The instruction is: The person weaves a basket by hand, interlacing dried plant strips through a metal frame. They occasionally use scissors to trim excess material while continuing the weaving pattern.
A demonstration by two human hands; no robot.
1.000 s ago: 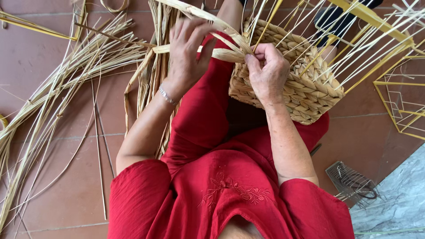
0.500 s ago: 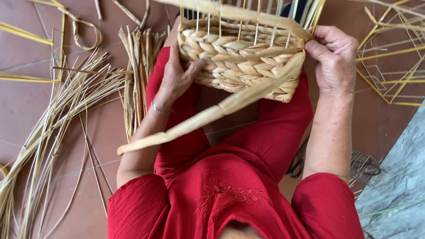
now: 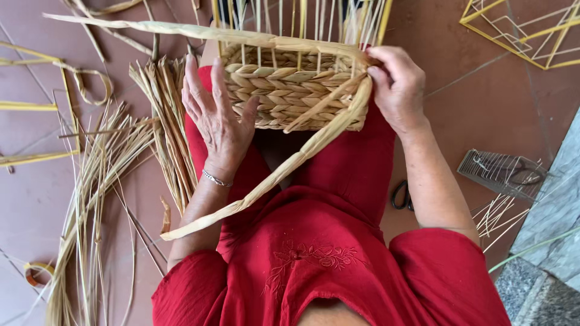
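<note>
A half-woven straw basket (image 3: 290, 90) rests on my lap, with yellow wire uprights rising from its rim. My left hand (image 3: 214, 115) lies flat against the basket's left side, fingers spread. My right hand (image 3: 396, 84) pinches a long flat straw strand (image 3: 272, 181) at the basket's right corner. That strand runs diagonally down across my red dress to its free end near my left elbow. A second strand (image 3: 181, 29) lies along the top rim and sticks out to the left.
Loose straw bundles (image 3: 103, 175) lie on the tiled floor at left. A yellow wire frame (image 3: 531, 36) sits at top right. Black scissors (image 3: 402, 196) lie by my right leg, a small wire rack (image 3: 501, 172) further right. A tape roll (image 3: 37, 273) is at lower left.
The basket has been turned on my lap. My left hand has gone from the top strands to the basket's side. My right hand drew the long strand across the front.
</note>
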